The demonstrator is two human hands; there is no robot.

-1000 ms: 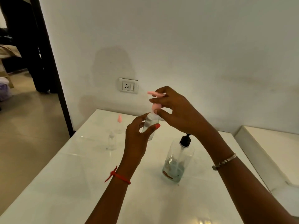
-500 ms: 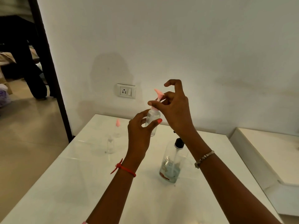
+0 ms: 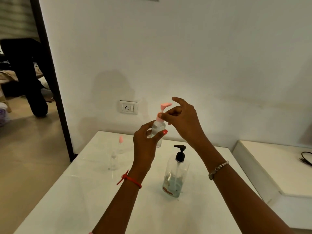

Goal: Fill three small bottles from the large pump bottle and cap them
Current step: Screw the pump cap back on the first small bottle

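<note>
My left hand [image 3: 146, 146] holds a small clear bottle [image 3: 158, 130] upright in the air above the white table [image 3: 84, 196]. My right hand [image 3: 183, 119] pinches the collar of the bottle's pink pump cap [image 3: 163, 109] with thumb and fingers. The large clear pump bottle [image 3: 175, 176] with a black pump stands on the table below my right wrist, with a little liquid at its bottom. At the left of the table stand two more small clear bottles: one without a cap [image 3: 114, 160] and, behind it, one with a pink cap [image 3: 120, 141].
The table stands against a white wall with a socket plate [image 3: 128, 107]. A lower white ledge [image 3: 270, 164] with a black cable [image 3: 305, 157] lies to the right. At left, a dark door frame [image 3: 55, 92] opens onto a room where a person's dark-clothed legs [image 3: 28, 78] stand.
My right hand has turned on the pink cap, and the cap's nozzle has swung round to point right. Both hands and the small bottle stayed in about the same place.
</note>
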